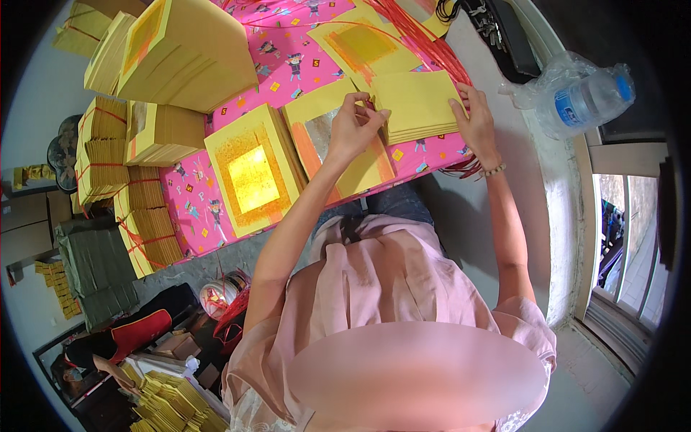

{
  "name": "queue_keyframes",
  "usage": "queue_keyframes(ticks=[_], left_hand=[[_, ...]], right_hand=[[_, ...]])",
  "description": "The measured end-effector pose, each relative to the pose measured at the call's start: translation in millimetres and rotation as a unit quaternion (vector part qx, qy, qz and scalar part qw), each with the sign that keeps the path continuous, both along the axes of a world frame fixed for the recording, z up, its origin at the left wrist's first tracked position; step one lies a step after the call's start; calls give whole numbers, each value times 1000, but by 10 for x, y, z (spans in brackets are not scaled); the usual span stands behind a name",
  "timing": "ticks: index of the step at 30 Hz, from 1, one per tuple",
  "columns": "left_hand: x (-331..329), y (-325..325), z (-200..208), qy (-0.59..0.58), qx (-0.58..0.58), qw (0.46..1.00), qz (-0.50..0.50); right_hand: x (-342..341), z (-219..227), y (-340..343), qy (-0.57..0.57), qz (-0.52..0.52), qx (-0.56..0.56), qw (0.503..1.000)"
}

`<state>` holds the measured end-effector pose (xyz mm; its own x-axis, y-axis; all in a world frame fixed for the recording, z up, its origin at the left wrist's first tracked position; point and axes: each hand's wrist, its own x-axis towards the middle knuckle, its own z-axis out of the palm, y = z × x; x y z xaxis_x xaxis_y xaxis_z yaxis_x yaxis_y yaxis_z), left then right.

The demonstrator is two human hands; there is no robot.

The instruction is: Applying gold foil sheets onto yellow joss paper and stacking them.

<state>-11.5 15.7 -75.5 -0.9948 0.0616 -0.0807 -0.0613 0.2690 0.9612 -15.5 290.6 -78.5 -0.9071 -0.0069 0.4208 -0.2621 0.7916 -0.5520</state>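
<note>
A small stack of plain yellow paper sheets [417,104] lies on the table between my two hands. My left hand [353,129] is at its left edge, thumb and fingers closed in a pinch. Something dark red shows by those fingertips, too small to make out. At the stack's right edge my right hand [475,126] grips it, thumb toward the top sheet. Under my left wrist lies a yellow paper stack with a silver square and orange bands [320,140]. Left of that sits another with a shiny gold square [252,180].
The table has a pink patterned cover [284,65]. Tall yellow paper piles [191,54] and red-tied bundles [101,155] line its left side. Red strings [425,39] run along the far right. A plastic bottle [586,101] lies on the right ledge. Another person [144,335] bends at lower left.
</note>
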Motion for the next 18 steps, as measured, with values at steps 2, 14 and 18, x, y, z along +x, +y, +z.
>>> queue_keyframes(ticks=[2,14,18], left_hand=[[73,-95,95,-27,35,999,-18],[832,-590,305,92,-279,943,-158],[1007,-511,316,126,-311,928,-164]], right_hand=[[12,81,-1,-51,-11,-56,997],[437,728,-507,-15,207,-7,978],[740,514,-843,20,308,130,942]])
